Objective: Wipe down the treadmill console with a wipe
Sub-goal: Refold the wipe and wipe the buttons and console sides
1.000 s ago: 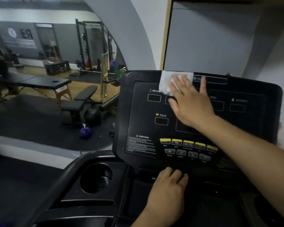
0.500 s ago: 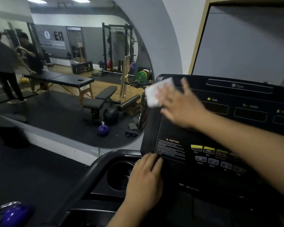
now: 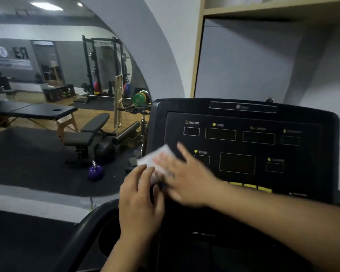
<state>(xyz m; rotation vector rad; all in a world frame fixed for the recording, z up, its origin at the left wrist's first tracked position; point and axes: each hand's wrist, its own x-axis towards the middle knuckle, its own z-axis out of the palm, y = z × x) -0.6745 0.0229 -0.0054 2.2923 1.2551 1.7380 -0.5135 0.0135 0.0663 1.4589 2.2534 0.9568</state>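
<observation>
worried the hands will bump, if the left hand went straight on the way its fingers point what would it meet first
Probably the white wipe, just beyond the left hand, whose fingers point up along the left edge of the console. The right hand presses that wipe flat; motion blur hides whether they touch.

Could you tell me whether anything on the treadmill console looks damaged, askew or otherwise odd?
Nothing stands out. The black treadmill console shows no cracks or spills; the right hand presses the white wipe flat near its left edge, the left hand below. Blur hides fine detail.
</observation>
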